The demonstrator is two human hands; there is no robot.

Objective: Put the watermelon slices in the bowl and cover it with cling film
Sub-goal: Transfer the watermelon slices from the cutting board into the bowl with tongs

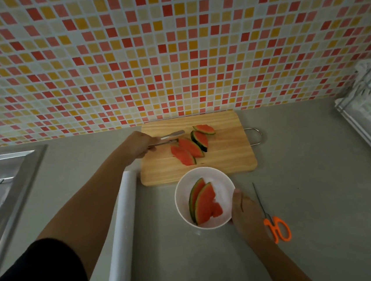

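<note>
**Carefully now: tongs over the next slice**

Wet fruit could slip from the tongs (pixel 168 138) on the way to the bowl (pixel 221 180) — a shallow pinch at the tip would cause it. Four slices (pixel 191 147) lie on the cutting board (pixel 227 158); two more (overlapping) sit in the bowl. The left hand (pixel 140 145) reaches forward, fingers curled round the tongs, their tips parted beside the nearest slice. The right hand (pixel 247 211) grips the bowl's rim.

The left hand (pixel 140 145) grips metal tongs (pixel 171 137) beside four red watermelon slices (pixel 192 147) on the pale wooden cutting board (pixel 227 158), twelve o'clock from the round white bowl (pixel 181 192). The right hand (pixel 244 212) holds its four-o'clock rim; two slices (pixel 206 204) lie inside.
</note>
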